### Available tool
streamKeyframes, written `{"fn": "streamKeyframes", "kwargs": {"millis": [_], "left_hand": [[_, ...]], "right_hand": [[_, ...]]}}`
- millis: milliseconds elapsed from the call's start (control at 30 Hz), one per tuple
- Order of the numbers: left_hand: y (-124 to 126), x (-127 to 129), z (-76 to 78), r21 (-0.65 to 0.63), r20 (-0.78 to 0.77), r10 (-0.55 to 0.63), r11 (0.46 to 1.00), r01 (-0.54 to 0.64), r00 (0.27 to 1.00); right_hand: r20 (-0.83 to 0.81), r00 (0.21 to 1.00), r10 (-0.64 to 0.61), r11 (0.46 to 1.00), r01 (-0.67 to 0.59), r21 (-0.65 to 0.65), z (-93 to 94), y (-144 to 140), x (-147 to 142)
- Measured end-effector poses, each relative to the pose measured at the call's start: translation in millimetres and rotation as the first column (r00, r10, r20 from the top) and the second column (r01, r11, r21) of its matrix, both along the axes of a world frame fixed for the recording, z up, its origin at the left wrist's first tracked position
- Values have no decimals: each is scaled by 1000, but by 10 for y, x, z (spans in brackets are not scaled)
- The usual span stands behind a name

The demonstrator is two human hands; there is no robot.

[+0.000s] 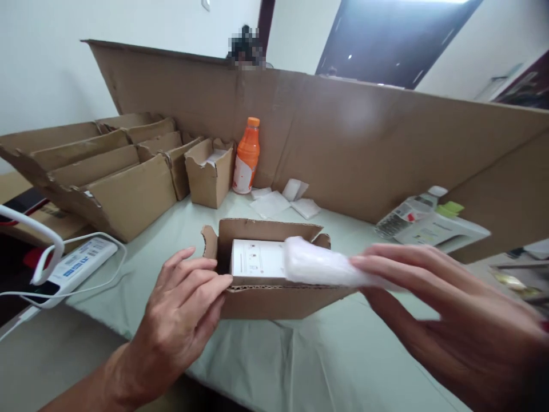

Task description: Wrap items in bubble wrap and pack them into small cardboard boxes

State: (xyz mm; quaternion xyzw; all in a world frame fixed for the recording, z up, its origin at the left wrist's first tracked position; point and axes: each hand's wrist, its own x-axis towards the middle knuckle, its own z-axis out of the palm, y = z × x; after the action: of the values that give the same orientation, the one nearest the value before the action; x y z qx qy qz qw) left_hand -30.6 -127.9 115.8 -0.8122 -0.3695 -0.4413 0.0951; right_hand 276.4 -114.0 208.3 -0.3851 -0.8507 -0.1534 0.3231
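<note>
A small open cardboard box (266, 300) sits on the pale green table cover in front of me, with a white product box (257, 258) inside it. My left hand (180, 312) grips the box's near left edge with its fingers over the rim. My right hand (450, 320) holds a white foam packing piece (317, 266) between its fingers, stretched over the right side of the open box.
Several open cardboard boxes (107, 171) stand at the left. An orange drink bottle (247, 155) and white foam pads (278, 200) lie near the tall cardboard wall (364, 143). A white power strip (79, 263) lies left; printed packets (429, 226) right.
</note>
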Motion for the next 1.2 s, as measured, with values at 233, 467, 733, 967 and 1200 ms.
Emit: {"fn": "streamKeyframes", "kwargs": {"millis": [233,467,733,967,1200], "left_hand": [[-78,109,-147,-42,152,-2,999,9,988],[-62,42,-186,-30,219,10,1000,-3,976],[-109,52,-298,-73,411,158,987,-141,898],[-106,134,-578,-511,645,214,835,205,734],[-139,144,-613,-544,693,154,754,370,705]], "right_hand": [[458,856,241,966,-255,-31,197,540,-975],[657,610,443,881,-431,-194,48,808,-1459],[563,607,561,826,-370,-424,-195,948,-1435],[272,782,561,765,-364,-531,-208,875,-1275],[-8,814,581,605,-439,-664,-110,827,-1219]]}}
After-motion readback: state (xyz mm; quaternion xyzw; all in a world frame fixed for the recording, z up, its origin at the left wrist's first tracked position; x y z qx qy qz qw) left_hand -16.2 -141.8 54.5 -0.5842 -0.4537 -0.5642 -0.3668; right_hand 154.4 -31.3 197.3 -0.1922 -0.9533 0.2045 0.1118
